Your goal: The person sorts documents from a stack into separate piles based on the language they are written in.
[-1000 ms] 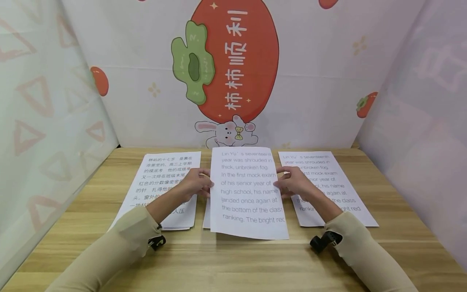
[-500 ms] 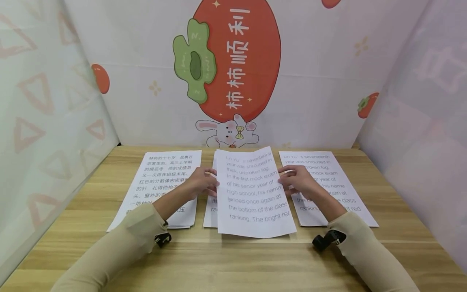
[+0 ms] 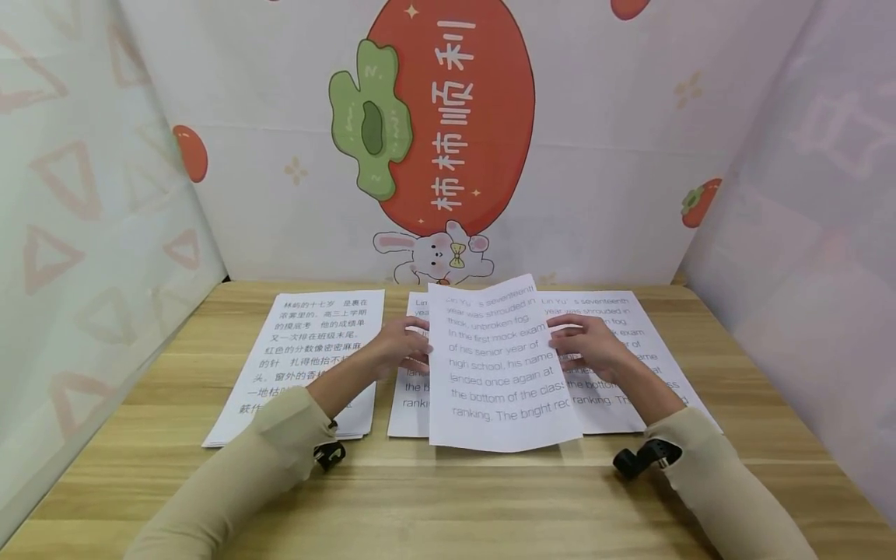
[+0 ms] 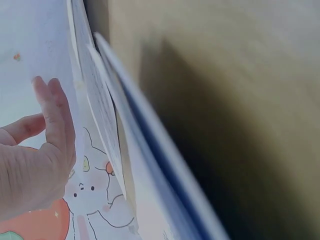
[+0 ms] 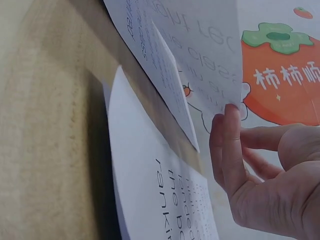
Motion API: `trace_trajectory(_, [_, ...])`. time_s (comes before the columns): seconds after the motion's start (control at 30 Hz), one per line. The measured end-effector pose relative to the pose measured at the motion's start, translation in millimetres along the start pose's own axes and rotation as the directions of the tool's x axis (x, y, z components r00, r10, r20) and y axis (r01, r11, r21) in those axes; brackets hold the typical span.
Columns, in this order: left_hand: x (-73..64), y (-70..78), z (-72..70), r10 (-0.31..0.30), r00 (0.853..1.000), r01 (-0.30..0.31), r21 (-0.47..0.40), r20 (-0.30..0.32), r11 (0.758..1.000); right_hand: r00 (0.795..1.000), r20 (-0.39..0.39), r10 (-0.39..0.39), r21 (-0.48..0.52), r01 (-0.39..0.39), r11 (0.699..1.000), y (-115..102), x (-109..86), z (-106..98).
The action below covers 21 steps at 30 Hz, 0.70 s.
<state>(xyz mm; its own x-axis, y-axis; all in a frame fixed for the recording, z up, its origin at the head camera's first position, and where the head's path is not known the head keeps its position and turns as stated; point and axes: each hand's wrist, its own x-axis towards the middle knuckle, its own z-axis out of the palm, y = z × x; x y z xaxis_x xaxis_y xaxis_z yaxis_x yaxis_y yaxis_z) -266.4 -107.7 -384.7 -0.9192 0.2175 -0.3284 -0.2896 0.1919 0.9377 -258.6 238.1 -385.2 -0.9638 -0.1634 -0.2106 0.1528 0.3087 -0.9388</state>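
Note:
Between both hands a printed sheet of paper [image 3: 497,373] with English text is held up above the table, bowed, its top edge curving. My left hand [image 3: 404,346] pinches the sheet's left edge. My right hand [image 3: 589,348] pinches its right edge; in the right wrist view that hand [image 5: 270,175] has its fingertips at the sheet's margin. Behind and below the sheet lies the middle stack of English pages [image 3: 408,416], partly covered. To the right, another English stack [image 3: 630,412] is partly hidden by the right hand and forearm. In the left wrist view the left hand's [image 4: 45,145] grip is unclear.
A stack of pages in Chinese [image 3: 308,334] lies at the left, under the left forearm. The wooden table [image 3: 462,505] runs up to a printed backdrop [image 3: 602,155] with persimmons and a rabbit. Light side walls [image 3: 91,257] stand at both sides.
Both hands have carried the sheet to the right, uncovering more of the middle stack's left side. The sheet has gone from nearly flat to bowed. The stacks stay in place.

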Motion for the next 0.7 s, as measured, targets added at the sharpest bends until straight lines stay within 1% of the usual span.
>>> trace_trajectory(0.17, [2.6,2.8,7.8,0.011,1.000,-0.011,-0.006,0.012,1.000,1.000,-0.003,0.006,0.005,-0.006,1.000,3,-0.6,-11])
trace_trajectory(0.23, [4.5,4.3,10.7,0.006,1.000,-0.006,0.001,0.011,1.000,1.000,0.003,0.009,0.006,-0.009,1.000,4,-1.3,-16])
trace_trajectory(0.4, [10.5,7.7,18.5,0.005,1.000,-0.006,0.013,0.027,1.000,1.000,0.028,-0.007,0.002,0.007,1.000,6,-2.3,-26])
trace_trajectory(0.47, [12.5,9.2,22.1,0.008,0.999,-0.008,0.003,0.036,1.000,0.999,0.032,-0.014,0.005,0.014,1.000,7,-2.1,-30])
trace_trajectory(0.53, [14.2,10.6,25.8,0.010,0.999,-0.010,-0.008,0.042,1.000,0.999,0.032,-0.017,0.011,0.017,1.000,9,-2.1,-33])
trace_trajectory(0.7, [16.3,13.0,34.5,0.022,0.999,-0.022,-0.005,0.044,1.000,0.999,0.034,-0.019,0.039,0.018,0.999,13,-3.4,-42])
